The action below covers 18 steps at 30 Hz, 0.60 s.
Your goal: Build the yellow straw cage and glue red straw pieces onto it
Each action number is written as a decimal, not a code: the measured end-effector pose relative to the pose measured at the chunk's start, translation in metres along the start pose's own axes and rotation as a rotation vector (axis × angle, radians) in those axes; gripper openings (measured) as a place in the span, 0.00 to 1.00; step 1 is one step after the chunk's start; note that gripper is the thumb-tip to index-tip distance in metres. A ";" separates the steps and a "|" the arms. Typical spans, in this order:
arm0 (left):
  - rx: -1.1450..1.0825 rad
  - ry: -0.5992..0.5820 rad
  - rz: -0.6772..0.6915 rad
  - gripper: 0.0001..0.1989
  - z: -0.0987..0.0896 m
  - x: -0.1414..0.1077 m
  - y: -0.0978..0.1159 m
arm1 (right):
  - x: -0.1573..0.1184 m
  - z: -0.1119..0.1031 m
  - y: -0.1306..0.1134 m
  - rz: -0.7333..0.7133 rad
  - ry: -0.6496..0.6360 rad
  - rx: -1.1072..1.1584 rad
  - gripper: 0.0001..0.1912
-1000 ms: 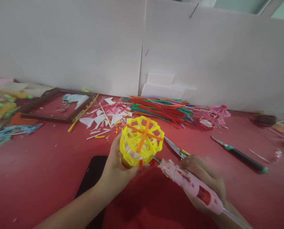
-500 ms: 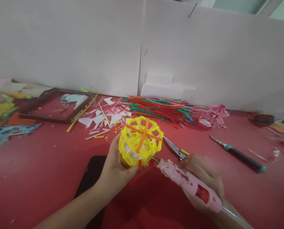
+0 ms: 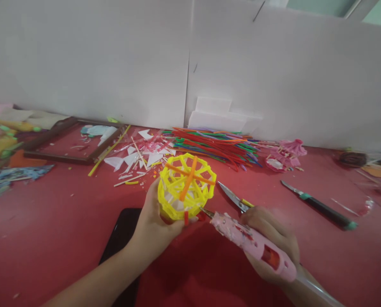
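Note:
My left hand (image 3: 157, 217) is wrapped round a yellow openwork basket (image 3: 206, 194) made of fuzzy strips. Two orange strips (image 3: 188, 178) cross over its top, and a short red piece (image 3: 186, 218) sticks out at its near side. In my right hand (image 3: 270, 234) is a pink hot glue gun (image 3: 241, 234), with a clear glue stick (image 3: 315, 290) coming out of its back end. The metal nozzle (image 3: 207, 212) is at the basket's lower right rim; I cannot tell if it touches.
Scissors (image 3: 233, 197) lie just beyond my right hand, a craft knife (image 3: 321, 209) farther right. A dark phone (image 3: 123, 232) is under my left forearm. Behind are coloured pipe cleaners (image 3: 212, 147), white scraps (image 3: 133, 160), a brown frame (image 3: 59, 158) and a pink model (image 3: 289, 153).
The basket and both hands appear slightly farther left and up, with the nozzle staying by the rim. My grip on the basket and the glue gun is the same.

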<state>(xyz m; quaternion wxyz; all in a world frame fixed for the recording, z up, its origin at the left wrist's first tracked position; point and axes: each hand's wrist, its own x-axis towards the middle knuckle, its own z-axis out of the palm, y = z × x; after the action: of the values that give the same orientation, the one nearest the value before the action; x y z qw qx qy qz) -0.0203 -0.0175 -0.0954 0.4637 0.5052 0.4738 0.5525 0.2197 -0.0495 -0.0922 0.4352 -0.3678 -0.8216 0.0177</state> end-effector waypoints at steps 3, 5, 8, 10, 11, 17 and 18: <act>0.019 0.008 0.001 0.40 -0.001 0.000 -0.001 | 0.002 -0.001 -0.002 -0.014 0.013 0.002 0.05; 0.032 0.006 0.011 0.41 -0.002 0.001 -0.002 | 0.002 -0.001 -0.003 -0.011 0.016 -0.006 0.05; 0.076 0.024 0.003 0.41 -0.004 0.002 -0.002 | 0.000 -0.001 -0.003 0.059 0.010 0.014 0.04; 0.097 0.065 -0.006 0.41 -0.005 0.003 0.000 | -0.001 0.001 0.000 0.203 -0.016 0.117 0.05; 0.101 0.088 -0.008 0.41 -0.005 0.004 0.002 | -0.001 0.002 0.003 0.319 -0.034 0.194 0.05; 0.132 0.084 -0.018 0.40 -0.007 0.006 0.007 | 0.014 -0.003 0.038 0.880 0.048 0.281 0.09; 0.129 0.078 -0.022 0.39 -0.007 0.006 0.007 | 0.017 -0.007 0.048 0.880 0.096 0.253 0.14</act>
<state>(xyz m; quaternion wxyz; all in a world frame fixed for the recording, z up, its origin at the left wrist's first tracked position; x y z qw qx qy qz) -0.0275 -0.0124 -0.0876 0.4175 0.5069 0.5315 0.5351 0.2469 -0.0060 -0.0931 0.4652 -0.6261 -0.5576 0.2841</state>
